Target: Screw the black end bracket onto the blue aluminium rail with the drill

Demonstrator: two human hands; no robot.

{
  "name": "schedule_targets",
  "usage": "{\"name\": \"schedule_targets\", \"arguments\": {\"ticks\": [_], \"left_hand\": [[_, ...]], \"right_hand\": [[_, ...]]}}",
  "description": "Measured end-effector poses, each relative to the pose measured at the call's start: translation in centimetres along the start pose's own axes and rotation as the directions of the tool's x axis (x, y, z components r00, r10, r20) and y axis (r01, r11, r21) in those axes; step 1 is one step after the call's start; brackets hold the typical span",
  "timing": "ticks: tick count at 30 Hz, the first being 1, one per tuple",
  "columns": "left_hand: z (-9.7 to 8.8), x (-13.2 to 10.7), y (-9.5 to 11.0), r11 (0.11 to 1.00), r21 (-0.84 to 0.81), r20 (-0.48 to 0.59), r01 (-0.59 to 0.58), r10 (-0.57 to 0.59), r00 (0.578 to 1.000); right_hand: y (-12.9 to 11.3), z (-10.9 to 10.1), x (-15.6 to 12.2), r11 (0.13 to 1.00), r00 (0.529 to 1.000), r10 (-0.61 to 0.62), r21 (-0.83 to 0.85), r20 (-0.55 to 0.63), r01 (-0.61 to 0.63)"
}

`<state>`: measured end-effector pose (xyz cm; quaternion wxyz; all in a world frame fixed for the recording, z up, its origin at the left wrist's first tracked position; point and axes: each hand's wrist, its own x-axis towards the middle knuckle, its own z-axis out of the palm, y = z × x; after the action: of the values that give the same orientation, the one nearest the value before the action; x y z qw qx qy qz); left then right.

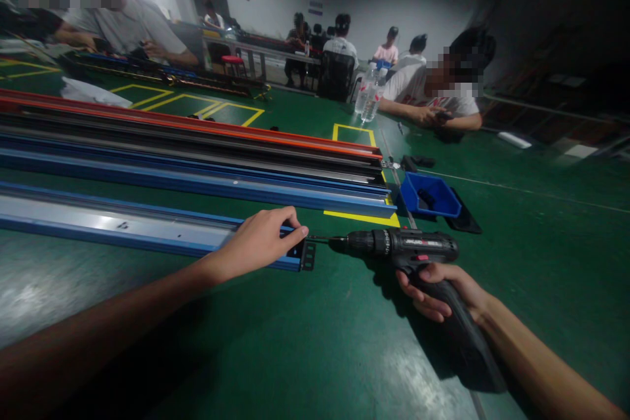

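Seemingly partway through work at the right-hand end of the near blue rail (147, 226), laid out along the near side of the green surface (305, 341), apart from the orange rail (246, 129) and the other blue rail (207, 174) nearer the far edge. Already fitted at that end, by the look of it, with a black slotted end piece (309, 256), but impossible to say how firmly. Reaching over the same end with the left hand (260, 236), thumb and forefinger brought narrowly together right by the tip of the drill bit (327, 239); too small there to make out any screw in the pinch. Wrapped around the grip of the black power drill (428, 247) with the right hand (443, 295), fingers curled; unclear as to any pressure on the trigger. Held roughly in line with the rail, with the bit directed at its end. Probably not finished at this end, given the drill so placed and the pinch so close; likely in need of more fastening there, though uncertain as to number. Impossible to judge the far-left end, beyond view. Within reach toward the right side of the surface, past the other rails' ends: a blue bin (445, 200) with dark pieces (427, 198) inside.
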<state>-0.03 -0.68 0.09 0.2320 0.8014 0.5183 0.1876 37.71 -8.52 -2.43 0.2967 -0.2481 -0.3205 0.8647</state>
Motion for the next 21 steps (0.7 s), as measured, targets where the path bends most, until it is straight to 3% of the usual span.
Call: {"name": "schedule_targets", "arguments": {"ticks": [21], "left_hand": [[-0.09, -0.02, 0.19, 1.000, -0.005, 0.005, -0.004, 0.004, 1.000]], "right_hand": [[0.01, -0.43, -0.22, 0.999, 0.999, 0.027, -0.020, -0.041, -0.028]]}}
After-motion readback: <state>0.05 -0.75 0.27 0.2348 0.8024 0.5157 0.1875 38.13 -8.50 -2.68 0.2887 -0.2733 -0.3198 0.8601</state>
